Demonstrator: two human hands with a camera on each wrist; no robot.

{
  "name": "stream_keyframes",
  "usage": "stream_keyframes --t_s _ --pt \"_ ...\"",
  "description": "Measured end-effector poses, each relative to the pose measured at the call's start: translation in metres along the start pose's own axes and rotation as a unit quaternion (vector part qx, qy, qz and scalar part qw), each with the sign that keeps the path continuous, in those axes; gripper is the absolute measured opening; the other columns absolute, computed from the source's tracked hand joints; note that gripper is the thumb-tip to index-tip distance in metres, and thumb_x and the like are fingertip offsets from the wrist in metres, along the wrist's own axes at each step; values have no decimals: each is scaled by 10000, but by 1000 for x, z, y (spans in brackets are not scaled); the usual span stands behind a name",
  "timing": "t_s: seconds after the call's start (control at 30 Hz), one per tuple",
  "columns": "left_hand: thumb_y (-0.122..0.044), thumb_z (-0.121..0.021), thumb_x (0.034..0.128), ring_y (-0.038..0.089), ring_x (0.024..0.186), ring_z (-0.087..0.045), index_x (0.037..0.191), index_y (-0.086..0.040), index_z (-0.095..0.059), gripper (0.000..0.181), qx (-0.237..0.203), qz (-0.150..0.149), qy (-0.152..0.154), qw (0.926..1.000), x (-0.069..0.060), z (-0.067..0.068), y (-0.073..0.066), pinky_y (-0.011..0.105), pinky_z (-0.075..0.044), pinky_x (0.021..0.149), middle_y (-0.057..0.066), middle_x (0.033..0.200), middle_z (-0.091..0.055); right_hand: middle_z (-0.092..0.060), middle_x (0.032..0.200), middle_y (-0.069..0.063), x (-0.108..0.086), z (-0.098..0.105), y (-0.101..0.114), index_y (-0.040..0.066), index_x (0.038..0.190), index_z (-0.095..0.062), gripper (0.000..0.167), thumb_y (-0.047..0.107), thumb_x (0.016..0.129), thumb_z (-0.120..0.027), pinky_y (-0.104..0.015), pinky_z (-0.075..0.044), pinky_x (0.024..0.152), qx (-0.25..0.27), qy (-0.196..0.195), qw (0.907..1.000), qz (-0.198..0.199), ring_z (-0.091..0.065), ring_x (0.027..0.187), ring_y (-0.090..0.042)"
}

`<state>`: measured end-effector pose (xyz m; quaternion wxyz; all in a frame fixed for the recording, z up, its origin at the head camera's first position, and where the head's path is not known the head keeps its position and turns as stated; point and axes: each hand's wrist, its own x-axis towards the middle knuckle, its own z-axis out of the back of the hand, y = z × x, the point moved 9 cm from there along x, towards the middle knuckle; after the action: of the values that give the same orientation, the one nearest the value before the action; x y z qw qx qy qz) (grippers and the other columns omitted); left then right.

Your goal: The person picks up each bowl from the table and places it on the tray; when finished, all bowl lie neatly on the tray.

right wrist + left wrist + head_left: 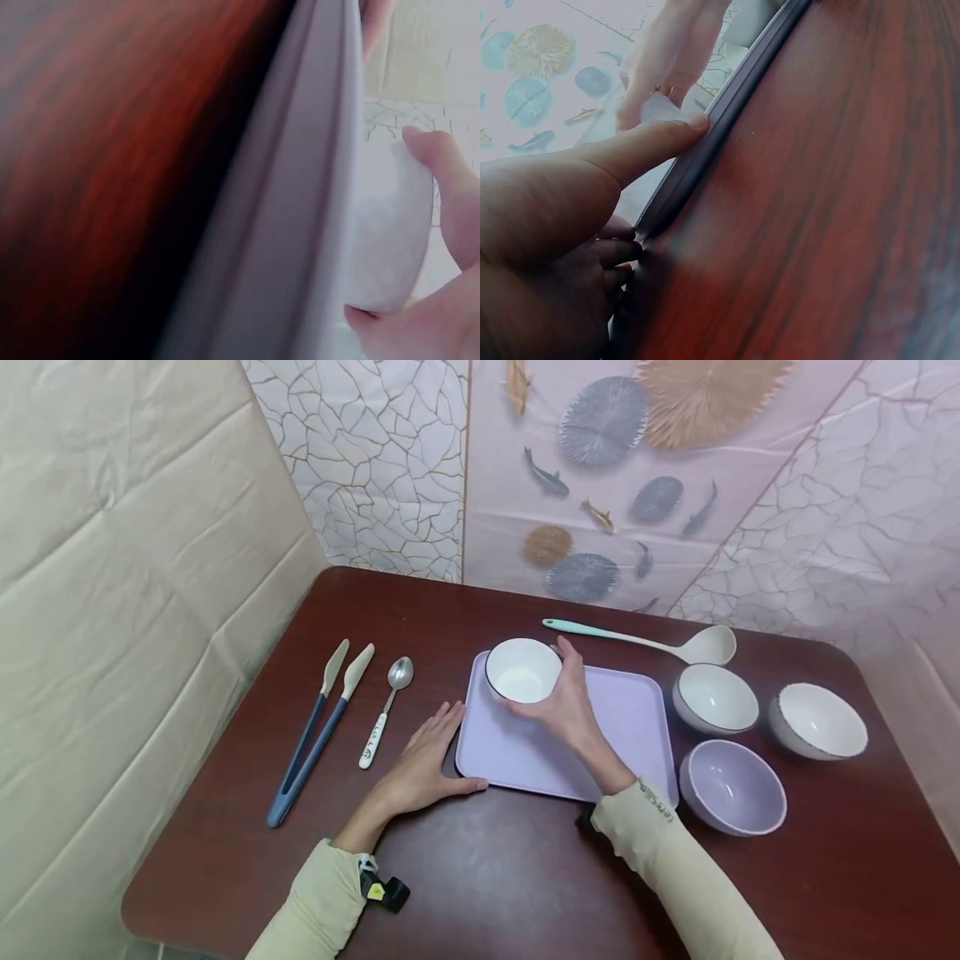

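Observation:
A white bowl (522,672) with a dark rim is at the back left of the lilac tray (495,752). My right hand (564,703) grips its right side, with the thumb and fingers spread around the wall, also seen in the right wrist view, where the bowl (390,225) shows side-on. My left hand (429,766) lies at the tray's front left corner. Its fingers point along the left edge and its thumb touches the front edge. In the left wrist view the thumb (656,146) rests against the tray's rim, while the other fingers are partly hidden.
Right of the tray stand a white bowl (716,699), another white bowl (817,722) and a lilac bowl (733,789). A ladle (708,647) with a mint handle lies behind the tray. On the left are a spoon (378,727) and blue-handled tongs (311,752).

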<state>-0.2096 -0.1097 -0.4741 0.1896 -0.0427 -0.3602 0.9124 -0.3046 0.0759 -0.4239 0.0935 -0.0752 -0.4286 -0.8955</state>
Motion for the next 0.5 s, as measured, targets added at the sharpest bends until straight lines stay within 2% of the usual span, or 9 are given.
stream_keyframes --t_s 0.13,0.2,0.23,0.3,0.37,0.43,0.5 --pt "-515 -791 778 244 1484 -77 1564 -50 -173 1103 -35 -114 -39 9999 4 -5 -5 453 -93 1175 116 1607 -190 -249 1523 -187 -13 24 4 49 1548 -87 1338 414 586 -942 -472 -322 1090 -330 -17 9994 73 -273 1381 -309" --pt "-520 -792 776 241 1485 -70 1565 -52 -168 1110 -77 -108 -32 9999 4 -6 -6 470 -87 1174 110 1609 -184 -267 1528 -173 -26 47 8 44 1545 -137 1257 416 634 -920 -476 -326 1090 -404 0 9989 216 -294 1380 -316" --pt "-523 -790 776 233 1485 -63 1567 -57 -163 1112 -103 -73 -16 9999 3 -7 -6 475 -81 1173 103 1611 -178 -318 1513 -151 -33 61 11 38 1530 -210 1160 394 672 -904 -463 -349 1078 -374 8 9988 328 -340 1362 -302" --pt "-529 -787 776 238 1485 -57 1569 -59 -156 1117 -124 -38 -32 9999 1 -7 -5 494 -77 1169 106 1613 -169 -488 1414 -101 -52 94 13 40 1452 -405 857 311 773 -852 -407 -408 1034 -201 46 9981 588 -469 1285 -251" --pt "-531 -784 778 236 1486 -53 1571 -65 -154 1115 -136 8 -51 9999 -2 -5 -3 495 -73 1168 102 1615 -161 -651 1222 -54 -71 133 10 53 1317 -581 533 194 848 -791 -306 -481 938 -4 -84 9962 872 -610 1119 -188" --pt "-537 -779 781 245 1486 -54 1572 -68 -153 1112 -78 0 -48 10000 -3 -4 -1 504 -78 1164 104 1616 -157 -725 1032 -61 -90 177 -1 50 1183 -679 313 83 878 -743 -214 -505 838 111 -478 9952 851 -674 958 -114" --pt "-542 -776 782 256 1485 -58 1573 -73 -156 1109 -40 -32 -24 10000 -3 -3 0 513 -81 1160 106 1617 -157 -738 944 -98 -108 220 -25 18 1131 -704 237 33 894 -709 -162 -503 769 190 -1051 9930 503 -693 866 -81"
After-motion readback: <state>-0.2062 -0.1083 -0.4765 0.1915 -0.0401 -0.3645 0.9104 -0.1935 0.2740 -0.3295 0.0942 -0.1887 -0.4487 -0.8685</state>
